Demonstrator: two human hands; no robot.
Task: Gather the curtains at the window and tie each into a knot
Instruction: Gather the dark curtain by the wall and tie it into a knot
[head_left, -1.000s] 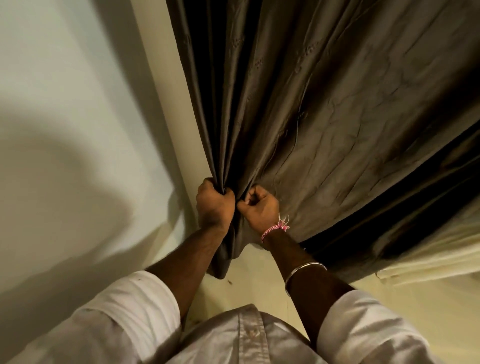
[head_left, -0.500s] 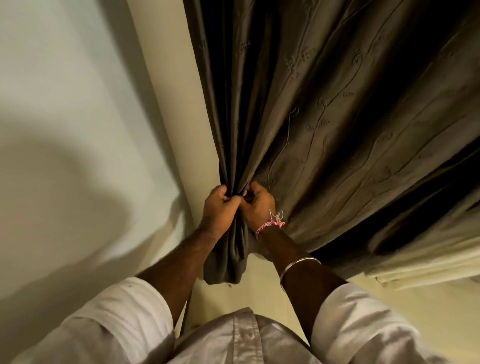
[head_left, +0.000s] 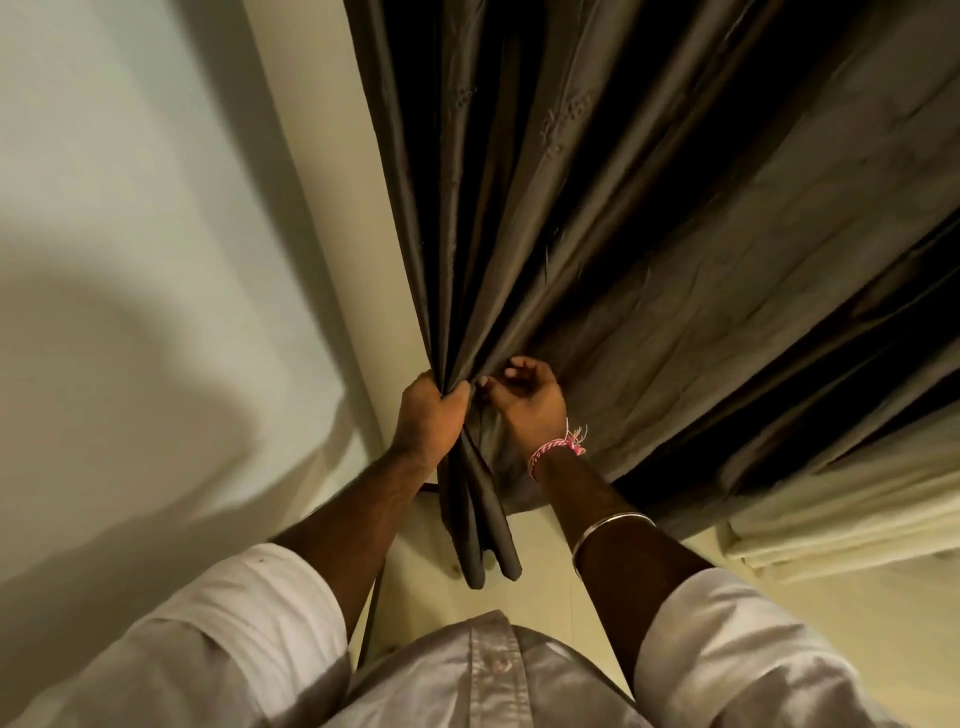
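Curtain (head_left: 649, 234) fabric, dark brown, hangs beside the pale wall (head_left: 130, 208), its left folds bunched in the left hand's (head_left: 428, 413) closed grip. The right hand (head_left: 527, 402), fingers loosely curled, seems to pinch the next fold just beside it.

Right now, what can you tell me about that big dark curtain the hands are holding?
The dark curtain is grey-brown, slightly shiny cloth, creased, with faint stitched patterns. It hangs in deep folds beside a pale wall. Its left part is bunched into a bundle, and the rounded ends dangle below the hands. The left hand grips that bundle, fingers wrapped round it. The right hand sits against the cloth beside it, fingers curled at a fold. No knot is tied yet. A cream curtain lies beneath its right edge.
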